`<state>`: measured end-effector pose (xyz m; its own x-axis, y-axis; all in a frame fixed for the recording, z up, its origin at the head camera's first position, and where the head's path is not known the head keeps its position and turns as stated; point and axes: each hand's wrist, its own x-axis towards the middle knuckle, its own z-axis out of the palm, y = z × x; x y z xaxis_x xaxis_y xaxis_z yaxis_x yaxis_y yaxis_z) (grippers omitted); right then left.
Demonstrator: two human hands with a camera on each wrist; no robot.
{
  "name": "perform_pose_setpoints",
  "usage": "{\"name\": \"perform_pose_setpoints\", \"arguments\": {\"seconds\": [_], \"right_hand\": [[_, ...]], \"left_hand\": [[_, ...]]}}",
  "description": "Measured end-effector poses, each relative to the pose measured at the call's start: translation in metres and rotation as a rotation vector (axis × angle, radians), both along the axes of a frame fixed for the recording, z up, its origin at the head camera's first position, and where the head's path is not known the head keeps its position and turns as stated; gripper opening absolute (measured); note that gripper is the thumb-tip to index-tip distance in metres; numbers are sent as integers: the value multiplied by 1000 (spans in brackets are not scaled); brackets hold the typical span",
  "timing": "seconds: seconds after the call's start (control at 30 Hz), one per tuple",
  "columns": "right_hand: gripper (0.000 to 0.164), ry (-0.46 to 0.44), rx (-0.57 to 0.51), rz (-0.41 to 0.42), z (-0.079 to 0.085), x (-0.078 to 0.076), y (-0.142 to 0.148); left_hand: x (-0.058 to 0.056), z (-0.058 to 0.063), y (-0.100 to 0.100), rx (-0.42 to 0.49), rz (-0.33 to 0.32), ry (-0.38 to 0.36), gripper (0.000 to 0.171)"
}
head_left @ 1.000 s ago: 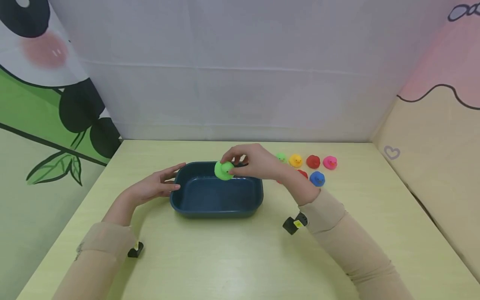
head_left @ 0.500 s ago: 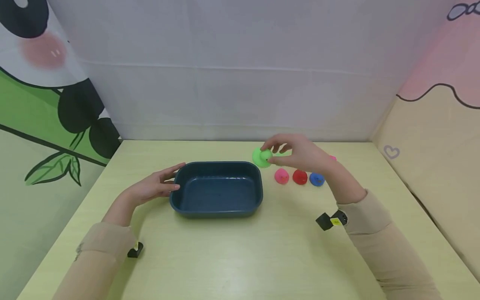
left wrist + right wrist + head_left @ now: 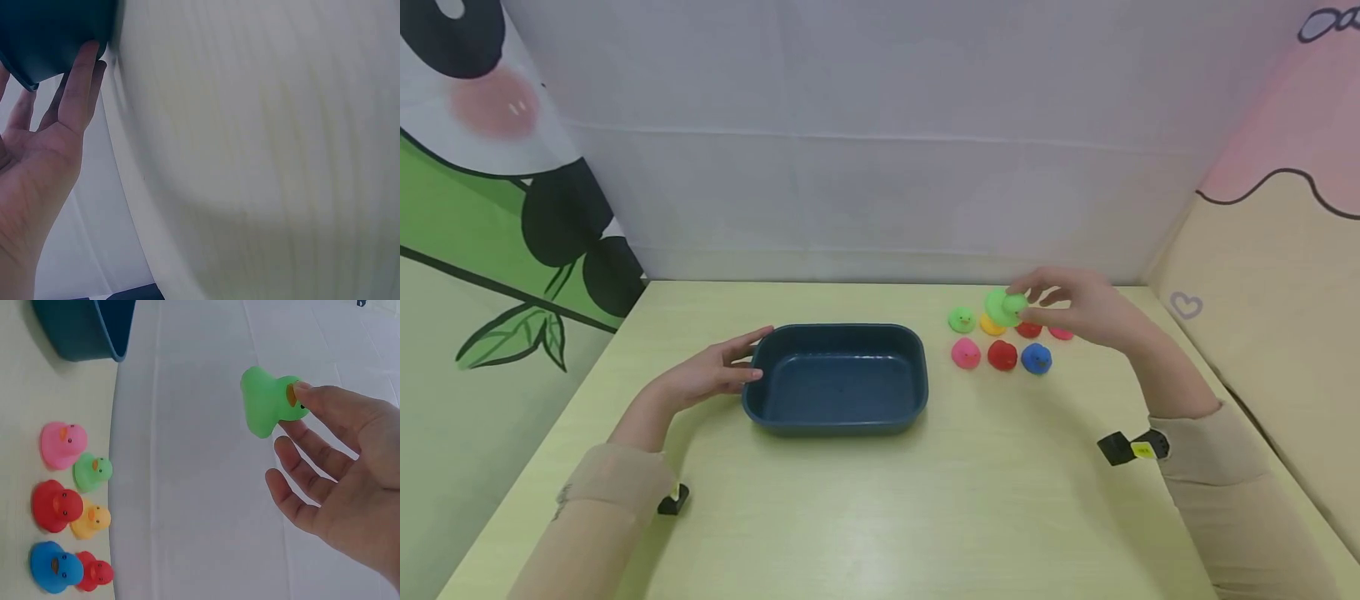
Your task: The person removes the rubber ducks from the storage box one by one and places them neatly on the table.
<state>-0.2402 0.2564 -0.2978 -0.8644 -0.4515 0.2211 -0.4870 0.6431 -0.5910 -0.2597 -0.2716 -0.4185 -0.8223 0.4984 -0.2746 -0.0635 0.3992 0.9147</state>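
Observation:
My right hand (image 3: 1082,308) holds a light green rubber duck (image 3: 1005,307) in the air, over the row of ducks at the right. Thumb and fingertips pinch it by the head, as the right wrist view shows, while the other fingers bend loosely beneath. At the left end of a dark blue rectangular basin (image 3: 835,427), my left hand (image 3: 703,375) rests with extended fingers on the outer wall. The basin's inside shows no ducks. In the left wrist view, those fingers (image 3: 76,94) lie straight along the basin's side.
Right of the basin stand a pink duck (image 3: 966,353), a red duck (image 3: 1002,356) and a blue duck (image 3: 1037,359) in front. Behind them are a green duck (image 3: 962,319), a partly covered yellow duck (image 3: 992,326), a red one and a pink one. A pale wall backs the table.
My right hand has carried the green duck from above the basin to the right, over the other ducks. The left hand and basin have stayed in place.

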Motion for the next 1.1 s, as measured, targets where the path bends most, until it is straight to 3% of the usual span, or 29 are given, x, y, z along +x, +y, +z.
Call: {"name": "perform_pose_setpoints", "arguments": {"seconds": [0.23,0.5,0.73,1.1], "right_hand": [[29,47,34,-59,-5,2,33],[25,25,-23,-126,-17,2,60],[30,-16,-18,-199,-48,-6,91],[35,-102,62,-234,-95,-15,115]], "left_hand": [[0,0,-1,1,3,0,75],[1,1,-1,-16,3,10,75],[0,0,-1,-18,6,8,73],[2,2,0,-24,14,6,74]]}}
